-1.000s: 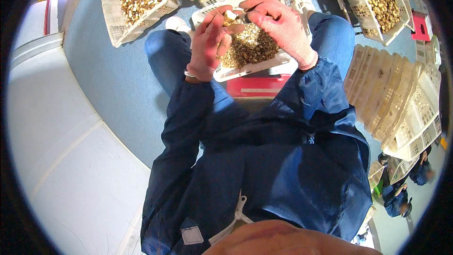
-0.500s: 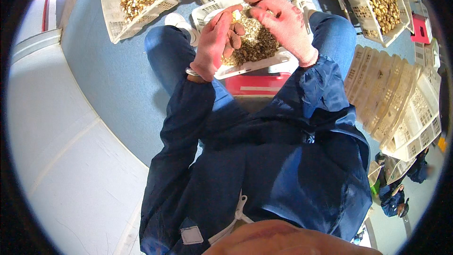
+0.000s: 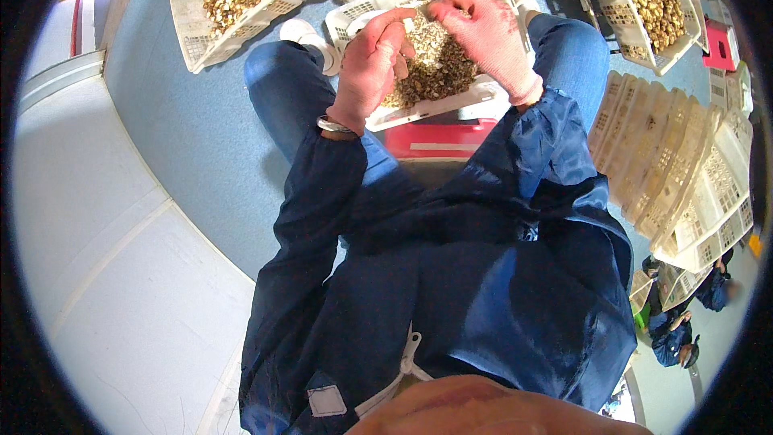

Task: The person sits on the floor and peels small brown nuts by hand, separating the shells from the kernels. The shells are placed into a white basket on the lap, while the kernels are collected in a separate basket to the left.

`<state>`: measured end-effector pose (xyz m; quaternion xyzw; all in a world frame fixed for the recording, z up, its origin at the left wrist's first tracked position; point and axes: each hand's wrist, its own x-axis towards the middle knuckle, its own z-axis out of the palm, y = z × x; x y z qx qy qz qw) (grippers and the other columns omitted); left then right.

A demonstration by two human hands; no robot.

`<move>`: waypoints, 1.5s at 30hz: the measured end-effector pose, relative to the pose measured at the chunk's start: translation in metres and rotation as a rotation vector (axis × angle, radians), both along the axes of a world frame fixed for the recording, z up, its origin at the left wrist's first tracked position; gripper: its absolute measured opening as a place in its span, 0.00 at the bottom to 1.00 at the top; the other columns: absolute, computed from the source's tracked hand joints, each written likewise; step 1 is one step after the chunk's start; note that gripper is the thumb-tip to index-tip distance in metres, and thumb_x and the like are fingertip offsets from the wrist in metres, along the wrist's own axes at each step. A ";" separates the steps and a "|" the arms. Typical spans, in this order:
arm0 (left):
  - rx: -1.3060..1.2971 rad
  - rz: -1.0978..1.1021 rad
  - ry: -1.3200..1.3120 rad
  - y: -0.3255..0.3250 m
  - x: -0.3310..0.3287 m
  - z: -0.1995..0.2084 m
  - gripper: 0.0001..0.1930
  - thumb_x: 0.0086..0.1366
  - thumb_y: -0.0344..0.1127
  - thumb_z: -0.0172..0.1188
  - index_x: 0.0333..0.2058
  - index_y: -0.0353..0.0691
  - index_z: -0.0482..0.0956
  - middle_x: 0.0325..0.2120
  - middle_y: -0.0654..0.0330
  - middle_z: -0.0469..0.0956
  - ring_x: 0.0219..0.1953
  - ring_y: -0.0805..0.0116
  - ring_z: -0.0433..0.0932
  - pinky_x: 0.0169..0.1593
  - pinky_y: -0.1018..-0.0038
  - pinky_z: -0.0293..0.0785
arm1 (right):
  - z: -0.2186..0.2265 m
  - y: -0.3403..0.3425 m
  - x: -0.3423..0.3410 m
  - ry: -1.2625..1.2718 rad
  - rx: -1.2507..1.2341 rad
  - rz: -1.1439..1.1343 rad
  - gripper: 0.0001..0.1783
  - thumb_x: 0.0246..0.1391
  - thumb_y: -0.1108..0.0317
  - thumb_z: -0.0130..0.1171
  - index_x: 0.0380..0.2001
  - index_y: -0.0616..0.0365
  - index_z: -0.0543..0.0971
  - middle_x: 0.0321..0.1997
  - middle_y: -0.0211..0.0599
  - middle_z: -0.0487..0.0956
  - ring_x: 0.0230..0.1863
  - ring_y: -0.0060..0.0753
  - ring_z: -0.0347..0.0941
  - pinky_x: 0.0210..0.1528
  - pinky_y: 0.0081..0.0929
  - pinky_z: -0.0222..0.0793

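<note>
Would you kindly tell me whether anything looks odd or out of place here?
The stack of white crates at the right looks askew, fanning apart, though lens distortion may explain that. The right hand wears a pink glove with darker smudges. Nothing else stands out.

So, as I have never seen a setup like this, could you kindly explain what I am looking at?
Certainly. There is no machine here: a seated person works with two hands in pinkish-red gloves. The wide, rounded view comes from a camera on the person's head, looking down, so straight edges bend near the rim.

The left hand seems to pinch a small pale piece; whether the right hand holds anything, I cannot tell. Both are over a white basket of brown and pale bits, between the knees. Ahead, a left-hand basket and a right-hand basket hold golden-brown pieces.
</note>
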<state>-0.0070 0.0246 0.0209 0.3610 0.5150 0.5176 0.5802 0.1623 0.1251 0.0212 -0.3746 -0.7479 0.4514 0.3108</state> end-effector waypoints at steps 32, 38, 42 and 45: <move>-0.177 0.109 0.028 0.004 -0.003 0.019 0.18 0.65 0.25 0.58 0.54 0.36 0.73 0.25 0.64 0.71 0.21 0.76 0.65 0.27 0.80 0.68 | 0.004 -0.004 0.000 0.079 0.198 0.172 0.10 0.56 0.65 0.61 0.29 0.62 0.78 0.48 0.38 0.81 0.44 0.40 0.77 0.44 0.33 0.72; -0.131 0.084 0.339 0.001 -0.001 0.003 0.24 0.60 0.20 0.62 0.56 0.33 0.71 0.29 0.62 0.74 0.21 0.75 0.65 0.27 0.79 0.69 | 0.002 -0.007 -0.001 0.046 0.208 0.198 0.10 0.56 0.65 0.60 0.30 0.63 0.78 0.45 0.38 0.81 0.44 0.42 0.77 0.44 0.33 0.72; -0.138 0.096 0.142 -0.001 -0.006 -0.008 0.21 0.63 0.25 0.62 0.55 0.36 0.73 0.27 0.65 0.75 0.21 0.80 0.66 0.25 0.83 0.67 | 0.008 -0.011 0.000 -0.021 0.192 0.222 0.09 0.60 0.67 0.56 0.38 0.58 0.82 0.52 0.34 0.80 0.50 0.38 0.76 0.52 0.30 0.72; -0.267 0.157 0.001 0.005 -0.001 -0.003 0.11 0.69 0.43 0.54 0.44 0.45 0.76 0.20 0.69 0.73 0.16 0.82 0.66 0.19 0.83 0.58 | 0.007 -0.012 -0.003 -0.007 0.165 0.189 0.09 0.60 0.66 0.56 0.38 0.58 0.82 0.50 0.34 0.80 0.48 0.37 0.77 0.51 0.29 0.72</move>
